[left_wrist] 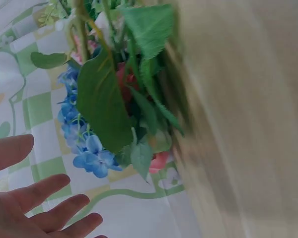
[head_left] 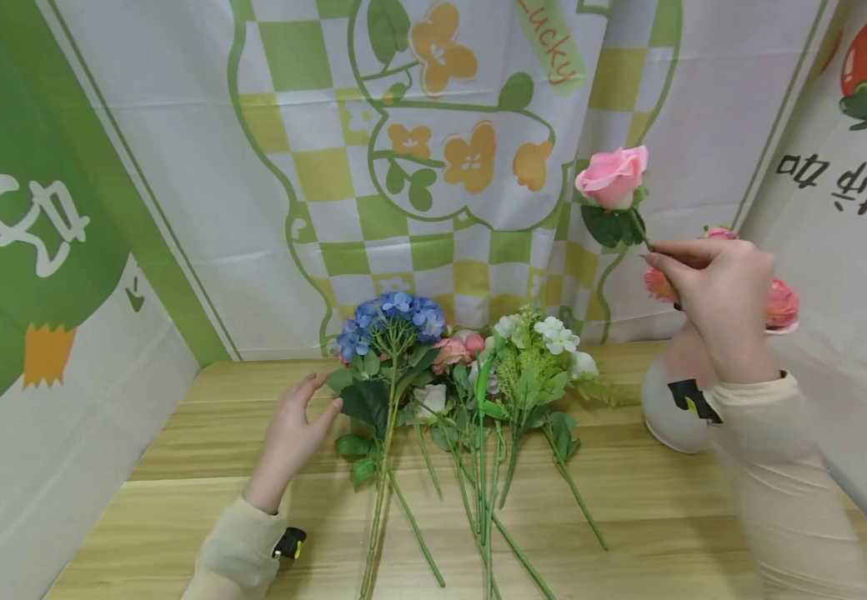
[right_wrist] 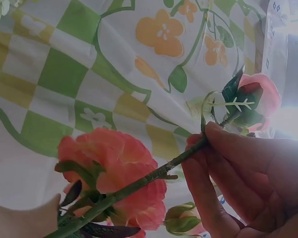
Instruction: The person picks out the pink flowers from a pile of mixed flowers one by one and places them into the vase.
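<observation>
The right hand [head_left: 719, 304] is up in the air above a white vase [head_left: 674, 408] at the right end of the wooden table [head_left: 178, 492]. Its fingers [right_wrist: 208, 163] are pinched tight on the green stem of a pink rose [head_left: 613, 177], and the rose sticks up above the hand with its head leaning a little to the left. Some other pink flowers [head_left: 781, 304] are already in the vase, just behind and beside the hand. The left hand [head_left: 291, 442] is low down over the table with its fingers [left_wrist: 44, 191] spread apart and holding nothing. It sits right next to a bunch of flowers [head_left: 471, 392] lying flat on the table with the stems pointing toward the person. The closest one to that hand is a blue flower [head_left: 392, 321] with big green leaves [left_wrist: 102, 101]. White flowers [head_left: 557, 335] and small pink ones lie farther to the right in the bunch. Behind it all hangs a green and yellow checked cloth [head_left: 418, 150] with orange flowers on it.
</observation>
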Tool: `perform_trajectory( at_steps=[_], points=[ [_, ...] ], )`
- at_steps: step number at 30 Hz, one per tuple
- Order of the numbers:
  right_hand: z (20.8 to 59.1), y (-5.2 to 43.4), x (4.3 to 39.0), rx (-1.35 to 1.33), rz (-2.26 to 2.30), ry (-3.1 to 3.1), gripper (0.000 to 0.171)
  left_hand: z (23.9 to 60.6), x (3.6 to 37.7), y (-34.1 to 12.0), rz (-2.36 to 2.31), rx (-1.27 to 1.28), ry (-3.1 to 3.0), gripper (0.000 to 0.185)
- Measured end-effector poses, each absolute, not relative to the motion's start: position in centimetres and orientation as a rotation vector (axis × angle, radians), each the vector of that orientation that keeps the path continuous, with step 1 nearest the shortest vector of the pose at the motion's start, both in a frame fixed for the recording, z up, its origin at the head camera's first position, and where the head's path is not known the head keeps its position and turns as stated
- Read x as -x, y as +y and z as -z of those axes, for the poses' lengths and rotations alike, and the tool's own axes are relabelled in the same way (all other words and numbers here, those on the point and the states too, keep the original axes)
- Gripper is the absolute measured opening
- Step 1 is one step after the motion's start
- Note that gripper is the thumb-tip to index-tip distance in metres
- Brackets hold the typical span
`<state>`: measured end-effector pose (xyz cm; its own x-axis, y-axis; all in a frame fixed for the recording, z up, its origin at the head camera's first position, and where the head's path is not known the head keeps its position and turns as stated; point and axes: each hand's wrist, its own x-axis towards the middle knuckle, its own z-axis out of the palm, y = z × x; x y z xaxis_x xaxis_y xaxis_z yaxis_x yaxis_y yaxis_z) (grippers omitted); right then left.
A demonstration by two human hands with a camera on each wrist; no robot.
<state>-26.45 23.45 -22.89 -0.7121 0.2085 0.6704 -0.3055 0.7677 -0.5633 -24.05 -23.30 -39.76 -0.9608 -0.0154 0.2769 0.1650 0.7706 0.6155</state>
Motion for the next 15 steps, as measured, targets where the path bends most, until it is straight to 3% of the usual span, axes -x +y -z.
perform_trajectory(
  at_steps=[15],
  points=[
    [20.9,24.8,26.9,-0.014,-0.994,-2.172,0.026,40.5,22.8,-25.3,0.91,0.074,-2.701,0.057]
  ],
)
